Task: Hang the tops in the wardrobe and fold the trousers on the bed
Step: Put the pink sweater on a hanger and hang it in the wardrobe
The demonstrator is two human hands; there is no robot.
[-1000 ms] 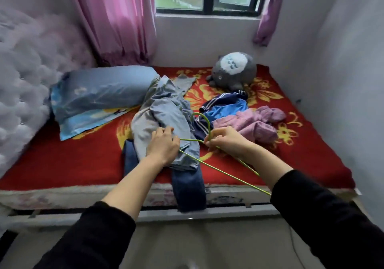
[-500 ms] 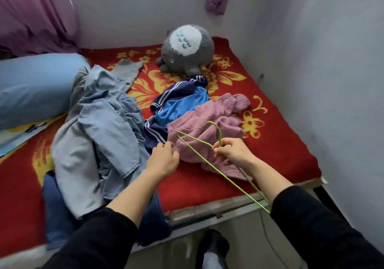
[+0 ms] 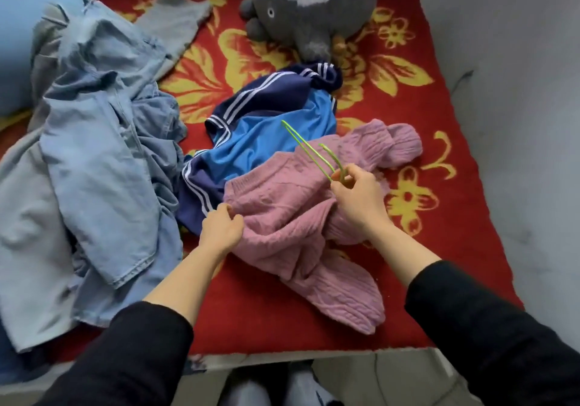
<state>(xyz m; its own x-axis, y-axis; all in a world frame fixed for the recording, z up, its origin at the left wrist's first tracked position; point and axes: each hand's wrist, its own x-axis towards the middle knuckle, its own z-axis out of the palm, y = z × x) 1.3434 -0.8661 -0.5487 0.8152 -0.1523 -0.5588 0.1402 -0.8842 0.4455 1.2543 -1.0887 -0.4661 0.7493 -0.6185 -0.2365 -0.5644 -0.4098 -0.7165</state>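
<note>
On the bed [image 3: 439,98], the left hand [image 3: 221,228] pinches the edge of the pink sweater [image 3: 301,217] lying beside the blue jacket [image 3: 266,135], while the right hand [image 3: 357,198] grips a green hanger [image 3: 309,151] above it.

The person wore a black top with long sleeves. The left sleeve [image 3: 125,358] and the right sleeve [image 3: 489,336] were wide, soft and plain. Each one stopped partway up the arm, so the lower arms and wrists were bare. The left hand [image 3: 221,228] and the right hand [image 3: 357,198] were bare too. Low down between the arms were two feet [image 3: 248,390] in pale grey-white shoes or socks. They were too blurry to tell which.
</note>
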